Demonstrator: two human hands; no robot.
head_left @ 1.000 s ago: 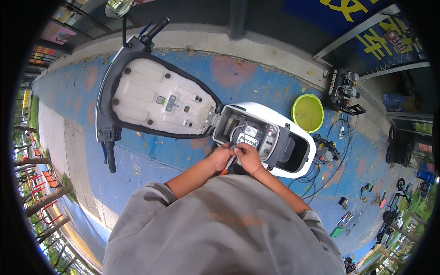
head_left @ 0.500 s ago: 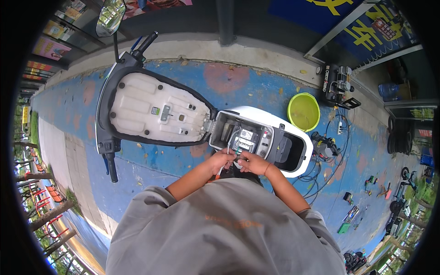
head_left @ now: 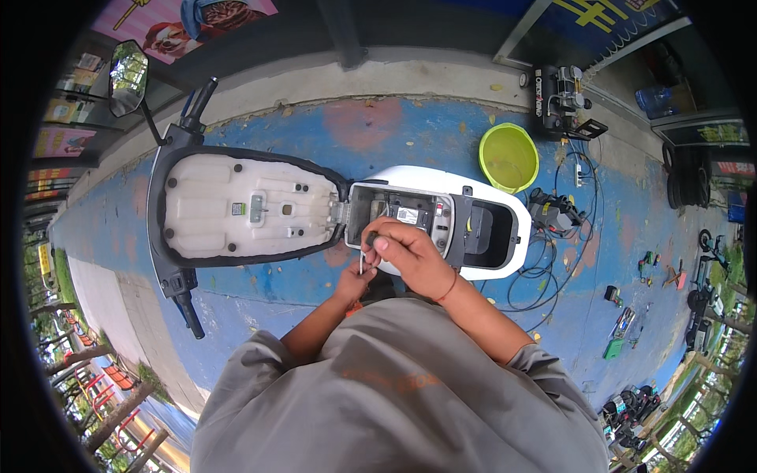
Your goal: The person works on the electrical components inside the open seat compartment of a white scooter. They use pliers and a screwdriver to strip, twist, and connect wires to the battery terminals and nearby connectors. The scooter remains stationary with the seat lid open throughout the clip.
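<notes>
Just this side of the scooter's open seat compartment [head_left: 359, 213], my two hands are close together. My left hand [head_left: 353, 282] is closed around a thin pale rod or cable [head_left: 362, 263], with a bit of orange showing below the fist. Higher up and over the compartment's near wall, my right hand [head_left: 408, 251] pinches a small dark piece [head_left: 372, 236] near the pale strand's upper end. Its exact kind is too small to tell. Inside the compartment, a boxy unit with a white label [head_left: 408, 215] is partly hidden by my right hand.
The seat [head_left: 244, 206] is tipped open to the left, toward the handlebar [head_left: 189, 307]. Beyond the white tail stand a yellow-green basin [head_left: 509, 158], an air compressor [head_left: 560, 102] and a dark machine [head_left: 556, 211] with a coiled black hose [head_left: 544, 296]. Tools [head_left: 623, 323] lie at right.
My right hand has come up and left, now covering part of the compartment. My left hand has shifted slightly left and closer to me. The whole view has moved a little.
</notes>
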